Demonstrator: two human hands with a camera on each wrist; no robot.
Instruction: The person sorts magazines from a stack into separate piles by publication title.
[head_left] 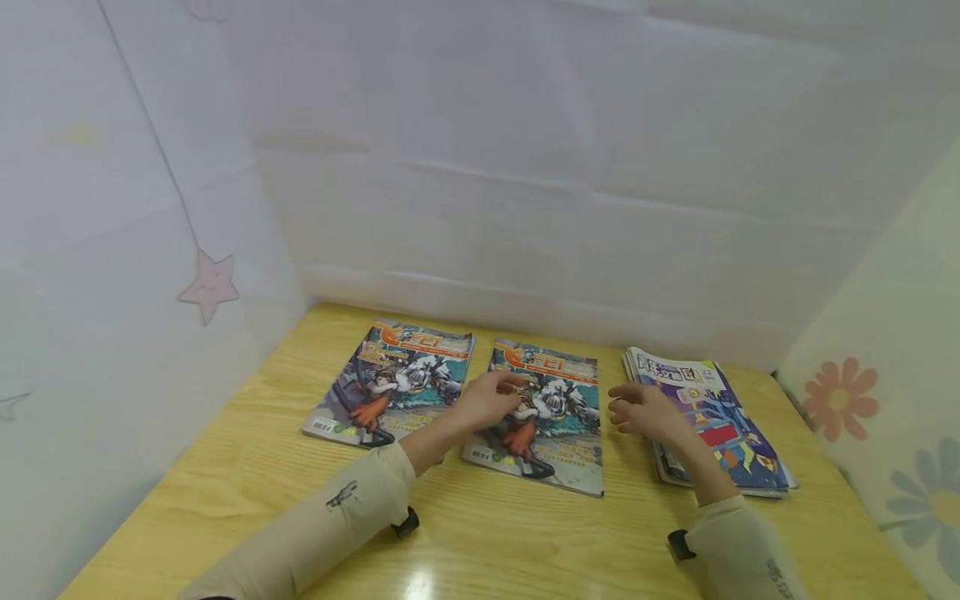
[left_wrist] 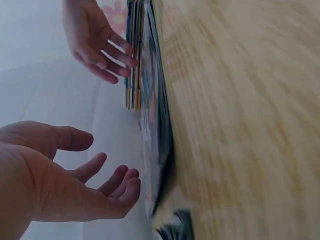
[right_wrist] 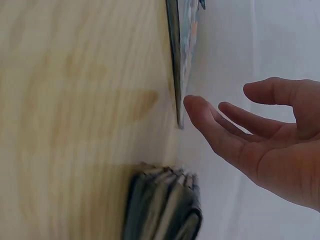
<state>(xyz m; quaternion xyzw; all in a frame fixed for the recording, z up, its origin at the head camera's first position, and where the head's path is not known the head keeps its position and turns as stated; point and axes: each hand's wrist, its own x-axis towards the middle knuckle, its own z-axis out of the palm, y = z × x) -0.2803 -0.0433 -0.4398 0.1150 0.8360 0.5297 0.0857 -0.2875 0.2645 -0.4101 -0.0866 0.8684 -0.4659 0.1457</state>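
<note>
Three groups of magazines lie across the table. My left hand (head_left: 487, 402) hovers over the left side of the middle magazine (head_left: 566, 417), its fingers loosely bent and holding nothing. In the left wrist view, a gap shows between those fingers and the cover. My right hand (head_left: 651, 410) hangs in the air by the left edge of a magazine stack (head_left: 723, 425) with a purple cover. Its fingers are relaxed and empty, pointing toward the middle magazine. Further left lies another magazine (head_left: 420, 379) with the same orange-titled cover as the middle one.
The wooden table (head_left: 247, 467) meets a pale cloth wall (head_left: 525, 258) just behind the magazines. More cloth panels stand at both sides, with a pink star (head_left: 210, 285) on the left and a red flower (head_left: 840, 400) on the right.
</note>
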